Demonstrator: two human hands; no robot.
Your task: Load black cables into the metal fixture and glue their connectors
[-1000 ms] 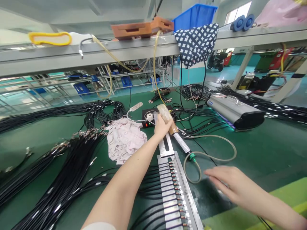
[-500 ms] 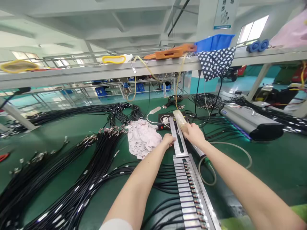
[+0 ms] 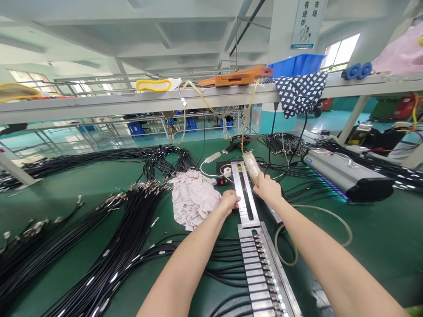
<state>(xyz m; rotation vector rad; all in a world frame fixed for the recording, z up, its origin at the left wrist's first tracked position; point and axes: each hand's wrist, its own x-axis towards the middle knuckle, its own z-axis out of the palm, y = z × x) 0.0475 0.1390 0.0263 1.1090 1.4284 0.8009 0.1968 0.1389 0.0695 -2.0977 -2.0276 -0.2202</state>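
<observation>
My left hand [image 3: 230, 200] pinches the left edge of a slotted metal plate [image 3: 243, 207]. My right hand [image 3: 268, 189] is wrapped round a pale, plastic-covered stick-like tool [image 3: 252, 167] with a thin yellow hose at its far end. That tool is just right of the plate. Nearer to me, the plate meets a long metal fixture [image 3: 253, 264], where black cables [image 3: 228, 256] lie side by side in slots. Their small connector ends line up along its right side. Beside my left hand lies a crumpled pale pink cloth [image 3: 193, 198].
Bundles of black cables [image 3: 132, 220] cover the left of the green table. A grey lamp-like box [image 3: 346, 174] with a glowing underside stands at right, beyond a looped pale hose [image 3: 343, 220]. Overhead runs a shelf [image 3: 112, 102] with a blue bin [image 3: 297, 66].
The view has tilted up slightly. The stick-like tool in my right hand has shifted a little right, away from the plate's edge. My left hand keeps its hold on the plate.
</observation>
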